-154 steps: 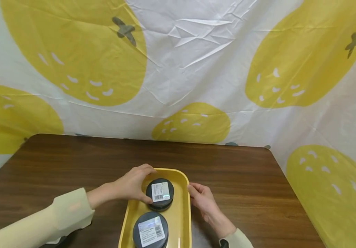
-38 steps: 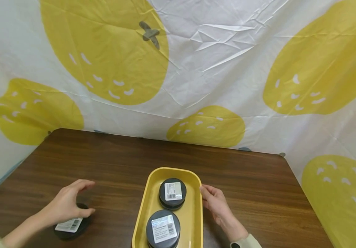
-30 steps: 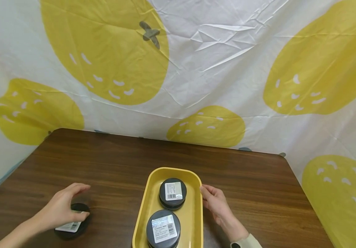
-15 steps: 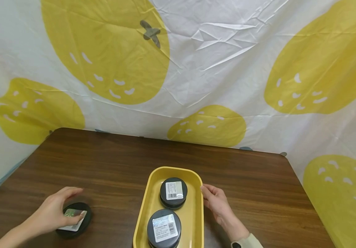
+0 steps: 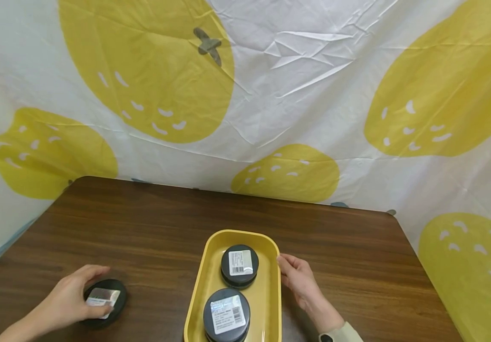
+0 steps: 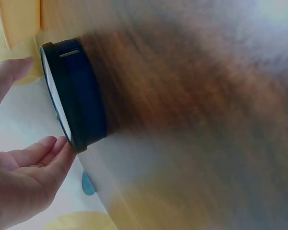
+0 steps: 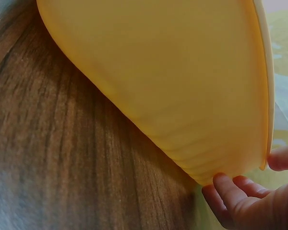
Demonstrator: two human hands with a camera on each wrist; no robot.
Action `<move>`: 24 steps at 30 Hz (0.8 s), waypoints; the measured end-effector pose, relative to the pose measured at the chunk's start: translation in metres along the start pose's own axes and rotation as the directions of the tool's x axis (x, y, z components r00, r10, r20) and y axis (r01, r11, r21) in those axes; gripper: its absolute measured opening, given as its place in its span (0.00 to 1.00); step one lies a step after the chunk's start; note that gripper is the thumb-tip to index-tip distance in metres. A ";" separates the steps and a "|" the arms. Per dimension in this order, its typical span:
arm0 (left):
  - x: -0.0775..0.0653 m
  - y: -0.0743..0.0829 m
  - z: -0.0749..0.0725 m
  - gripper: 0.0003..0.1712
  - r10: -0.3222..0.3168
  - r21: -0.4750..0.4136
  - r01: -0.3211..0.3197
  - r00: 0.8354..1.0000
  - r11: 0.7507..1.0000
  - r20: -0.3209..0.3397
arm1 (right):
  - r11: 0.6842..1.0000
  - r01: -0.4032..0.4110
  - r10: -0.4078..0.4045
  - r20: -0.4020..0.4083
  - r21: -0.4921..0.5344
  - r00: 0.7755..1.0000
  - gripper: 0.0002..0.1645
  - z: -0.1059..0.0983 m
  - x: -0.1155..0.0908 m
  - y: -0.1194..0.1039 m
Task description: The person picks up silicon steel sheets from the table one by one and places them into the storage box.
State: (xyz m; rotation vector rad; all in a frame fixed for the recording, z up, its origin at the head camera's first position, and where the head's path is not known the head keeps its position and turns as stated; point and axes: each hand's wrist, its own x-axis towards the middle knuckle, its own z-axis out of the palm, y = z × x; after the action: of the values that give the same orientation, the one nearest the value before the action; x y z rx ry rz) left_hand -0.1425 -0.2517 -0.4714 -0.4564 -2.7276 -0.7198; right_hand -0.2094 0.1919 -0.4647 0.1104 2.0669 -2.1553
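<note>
A round black container (image 5: 119, 308) with a white label on its lid lies on the table at the left. My left hand (image 5: 67, 297) reaches over it with thumb and fingers apart. In the left wrist view the fingertips (image 6: 62, 146) meet the lid's edge, while the thumb stands off from it. My right hand (image 5: 301, 282) holds the yellow tray (image 5: 276, 285) at its far right rim. In the right wrist view the thumb (image 7: 280, 157) is at the rim and the fingers touch the side wall. Two stacks of similar containers, a far one (image 5: 240, 266) and a near one (image 5: 226, 316), sit inside.
The brown wooden table (image 5: 164, 218) ends at the back against a white curtain (image 5: 288, 85) printed with yellow fruit. Bare wood lies between the left container and the tray. The tray's near end runs out of the head view.
My left hand has left the tray and gone left to the container on the table, then sunk lower around it. The right hand keeps its place at the tray rim.
</note>
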 end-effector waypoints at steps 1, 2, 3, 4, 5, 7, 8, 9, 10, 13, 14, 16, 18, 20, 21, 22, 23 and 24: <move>-0.001 0.000 0.000 0.43 -0.007 0.004 0.007 1.000 1.000 0.001 | 1.000 0.001 -0.001 -0.001 0.000 1.000 0.21 0.000 0.000 0.000; -0.001 0.000 0.000 0.44 -0.014 0.010 0.014 1.000 1.000 0.006 | 1.000 0.002 -0.002 -0.001 0.001 1.000 0.21 0.000 0.000 0.000; -0.002 0.000 0.000 0.44 -0.022 0.015 0.022 1.000 1.000 0.015 | 1.000 0.003 -0.003 0.000 0.001 1.000 0.21 0.000 0.000 0.001; -0.003 0.001 0.000 0.45 -0.030 0.021 0.030 0.999 0.999 0.025 | 1.000 0.003 -0.003 0.002 0.000 1.000 0.21 0.000 0.000 0.001; -0.004 0.001 -0.001 0.45 -0.038 0.018 0.037 0.998 0.999 0.042 | 1.000 0.004 -0.004 0.003 0.001 1.000 0.21 0.000 0.000 0.001; -0.005 0.002 -0.001 0.46 -0.047 0.026 0.045 0.997 0.999 0.063 | 1.000 0.005 -0.005 0.006 0.000 1.000 0.21 -0.001 -0.001 0.001; -0.005 0.002 -0.001 0.47 -0.051 0.027 0.049 0.996 0.998 0.073 | 1.000 0.005 -0.005 0.008 0.000 1.000 0.22 -0.001 0.000 0.001; -0.005 0.003 -0.001 0.47 -0.054 0.022 0.053 0.995 0.998 0.081 | 1.000 0.006 -0.006 0.010 0.000 1.000 0.22 -0.001 -0.001 0.001; -0.005 0.003 -0.002 0.47 -0.060 0.020 0.058 0.994 0.998 0.088 | 1.000 0.005 -0.005 0.011 -0.001 1.000 0.22 -0.001 -0.001 0.001; -0.005 0.003 -0.002 0.48 -0.078 0.016 0.077 0.991 0.997 0.113 | 1.000 0.005 -0.005 0.012 -0.004 1.000 0.22 -0.001 0.000 0.001; -0.005 0.003 -0.002 0.48 -0.087 0.011 0.086 0.988 0.996 0.127 | 1.000 0.005 -0.004 0.011 -0.004 1.000 0.22 -0.001 0.000 0.001; -0.005 0.003 -0.003 0.49 -0.111 0.006 0.112 0.982 0.994 0.154 | 1.000 0.005 -0.005 0.010 -0.005 1.000 0.22 -0.001 0.000 0.001; -0.005 0.003 -0.003 0.50 -0.116 0.002 0.117 0.979 0.993 0.170 | 1.000 0.007 -0.007 0.010 -0.003 1.000 0.22 -0.001 0.000 0.001; -0.006 0.003 -0.002 0.51 -0.117 0.007 0.117 0.978 0.993 0.173 | 1.000 0.007 -0.007 0.009 -0.002 1.000 0.22 -0.001 0.001 0.001; -0.006 0.003 -0.002 0.52 -0.117 0.016 0.116 0.979 0.993 0.170 | 1.000 0.006 -0.006 0.008 0.000 1.000 0.21 -0.001 0.001 0.001; -0.006 0.003 -0.001 0.52 -0.111 0.023 0.108 0.980 0.994 0.167 | 1.000 0.005 -0.005 0.007 0.000 1.000 0.21 -0.001 0.001 0.001; -0.006 0.003 -0.001 0.52 -0.106 0.026 0.103 0.980 0.994 0.168 | 1.000 0.005 -0.005 0.006 0.000 1.000 0.21 -0.001 0.001 0.001; -0.006 0.003 -0.001 0.53 -0.105 0.034 0.101 0.981 0.994 0.166 | 1.000 0.004 -0.004 0.005 -0.001 1.000 0.21 -0.001 0.001 0.001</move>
State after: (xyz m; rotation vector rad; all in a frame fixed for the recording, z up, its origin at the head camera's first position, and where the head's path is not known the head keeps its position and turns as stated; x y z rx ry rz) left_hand -0.1357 -0.2509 -0.4716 -0.3886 -2.9328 -0.7003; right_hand -0.2104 0.1926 -0.4662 0.1005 2.0672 -2.1551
